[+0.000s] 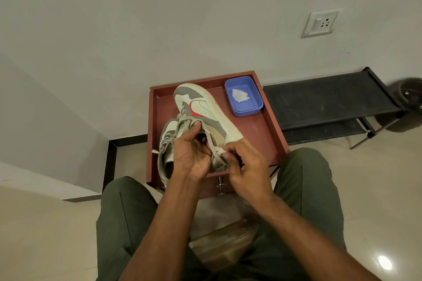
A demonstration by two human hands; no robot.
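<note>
A white and grey sneaker with a red swoosh is lifted over the small reddish-brown table, tipped on its side with the toe pointing away. My left hand grips it at the tongue and collar. My right hand pinches the end of its grey lace near the heel. A second matching sneaker lies on the table's left part, partly hidden behind my left hand.
A blue plastic tray holding a crumpled white wipe sits at the table's back right. A black shoe rack stands to the right by the wall, with a dark bin past it. My knees flank the table's drawer handle.
</note>
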